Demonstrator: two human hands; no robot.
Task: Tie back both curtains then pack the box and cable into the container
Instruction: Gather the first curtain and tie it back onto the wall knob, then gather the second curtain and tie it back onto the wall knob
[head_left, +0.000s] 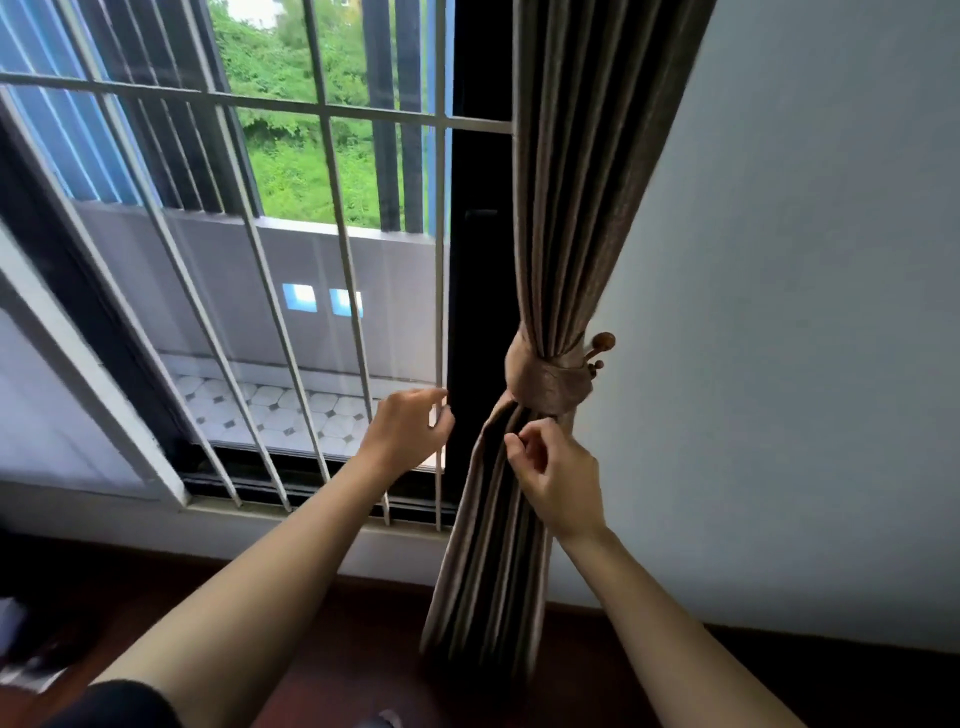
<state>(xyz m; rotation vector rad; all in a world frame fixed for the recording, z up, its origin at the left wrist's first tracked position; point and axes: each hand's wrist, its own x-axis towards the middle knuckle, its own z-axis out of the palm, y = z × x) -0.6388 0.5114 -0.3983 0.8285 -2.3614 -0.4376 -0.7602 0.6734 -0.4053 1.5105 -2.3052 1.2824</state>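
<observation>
first step, tying back: seeing the curtain (571, 208) bunched beside the wall, cinched by the tieback (545, 382), looped onto the wooden hook (602, 343). pinching a fold just under the band with the right hand (558, 483); left hand (410, 428) loose, gripping nothing, near the window bars (260, 103). probably tidying pleats. next, likely: let go, find the other curtain. no sign of box, cable or container.

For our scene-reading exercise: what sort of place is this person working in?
Likely a room in a home: a tied-back brown curtain hangs beside a barred window that overlooks a tiled balcony, with dark wooden floor underfoot.
</observation>
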